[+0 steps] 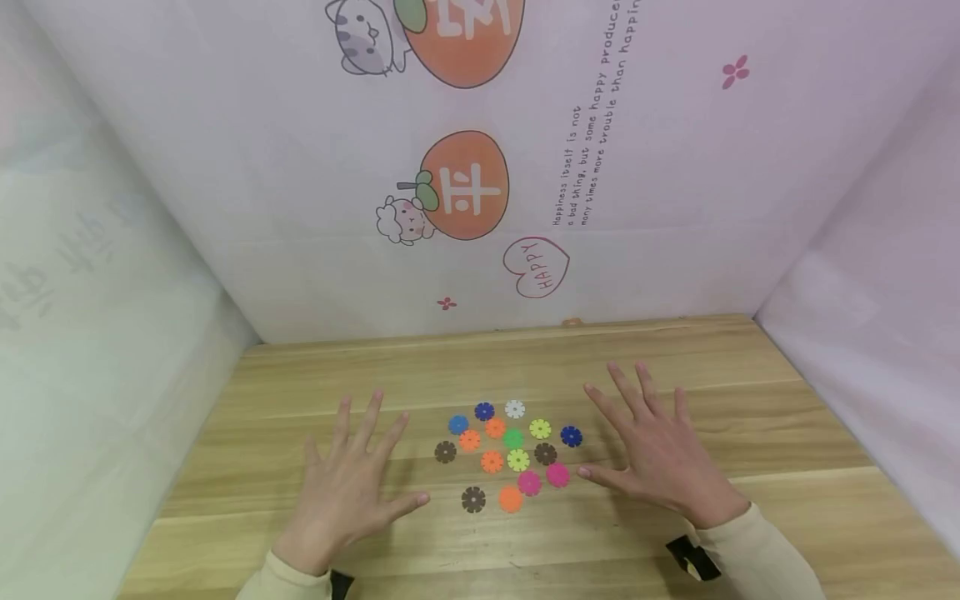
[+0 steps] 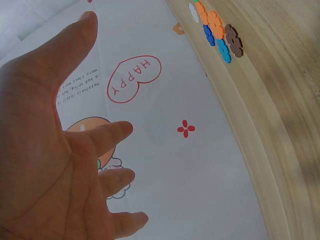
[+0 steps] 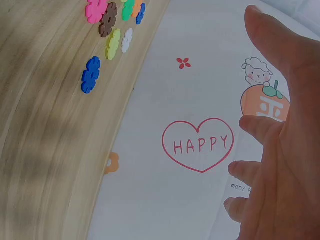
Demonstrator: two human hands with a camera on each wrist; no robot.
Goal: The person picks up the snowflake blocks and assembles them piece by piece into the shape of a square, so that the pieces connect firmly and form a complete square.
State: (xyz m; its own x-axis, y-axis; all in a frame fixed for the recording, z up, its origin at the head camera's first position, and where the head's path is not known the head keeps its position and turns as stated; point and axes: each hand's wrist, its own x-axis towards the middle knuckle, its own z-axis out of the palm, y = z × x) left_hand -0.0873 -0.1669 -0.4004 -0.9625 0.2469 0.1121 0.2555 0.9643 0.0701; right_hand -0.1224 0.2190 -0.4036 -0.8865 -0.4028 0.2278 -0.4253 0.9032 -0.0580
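Several notched plastic discs lie flat in a loose cluster on the wooden table, among them a white disc (image 1: 514, 409), a green disc (image 1: 513, 438), a pink disc (image 1: 557, 475) and a dark brown disc (image 1: 473, 499). To the left of the cluster is my left hand (image 1: 345, 492), fingers spread, holding nothing. My right hand (image 1: 660, 454) is likewise spread and bare on the other side. Its thumb points toward the pink disc without touching it. In the right wrist view a dark blue disc (image 3: 90, 75) is the disc nearest that hand.
The wooden table (image 1: 315, 375) ends at a pale printed cloth (image 1: 645, 275) hanging behind it. More pale cloth stands on the left side (image 1: 112, 250) and the right side (image 1: 877, 275). Dark bands (image 1: 693, 557) circle both wrists by the cream sleeves.
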